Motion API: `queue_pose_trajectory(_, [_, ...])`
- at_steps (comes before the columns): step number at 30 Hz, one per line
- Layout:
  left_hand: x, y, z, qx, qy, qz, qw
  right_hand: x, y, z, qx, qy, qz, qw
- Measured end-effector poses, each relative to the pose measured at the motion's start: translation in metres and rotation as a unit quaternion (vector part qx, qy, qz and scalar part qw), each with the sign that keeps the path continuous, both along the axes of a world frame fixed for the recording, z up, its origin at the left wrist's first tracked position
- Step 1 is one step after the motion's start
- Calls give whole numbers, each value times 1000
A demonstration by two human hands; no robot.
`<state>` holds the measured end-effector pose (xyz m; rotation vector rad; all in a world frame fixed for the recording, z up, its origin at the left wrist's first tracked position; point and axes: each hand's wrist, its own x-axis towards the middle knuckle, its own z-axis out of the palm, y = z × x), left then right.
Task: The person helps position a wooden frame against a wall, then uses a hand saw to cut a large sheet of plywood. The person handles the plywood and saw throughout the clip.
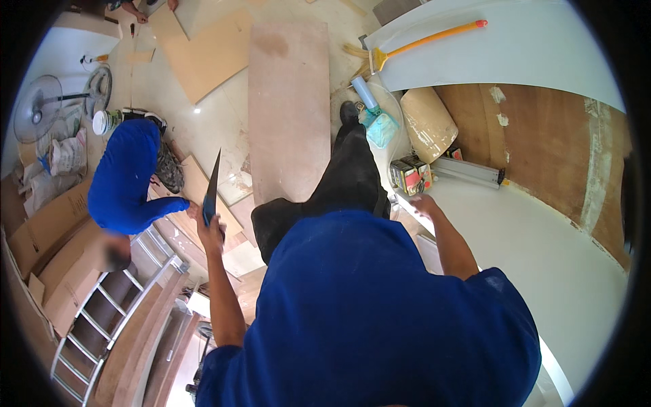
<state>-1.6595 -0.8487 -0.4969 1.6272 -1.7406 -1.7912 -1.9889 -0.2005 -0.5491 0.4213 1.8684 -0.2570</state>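
My left hand (212, 235) is closed around the handle of a hand saw (213, 182), whose dark blade points away from me and tapers to a tip. A co-worker's hand (192, 209) reaches in from the left, right beside the saw's handle; I cannot tell whether it touches. My right hand (425, 206) hangs off to the right with its fingers loosely bent and nothing in them. Closest to it are some colourful printed boxes (411, 176) on the floor. Ahead of my legs, a long plywood board (288, 102) lies flat.
The co-worker in a blue shirt (125, 176) bends down at the left, beside an aluminium ladder (108, 302). Cardboard (57, 251) and a fan (39, 108) are further left. A broom (427, 42) lies on a pale panel at the far right; a blue-green bag (381, 130) sits near my foot.
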Motion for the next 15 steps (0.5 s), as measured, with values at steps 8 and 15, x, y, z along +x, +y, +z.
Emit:
queue_pose_trajectory(8, [22, 106, -4, -180, -198, -170, 948, -131, -157, -118, -289, 118, -39, 949])
queue_pose_trajectory(15, [-182, 148, -53, -229, -223, -377, 869, -234, -125, -358, -84, 131, 179, 972])
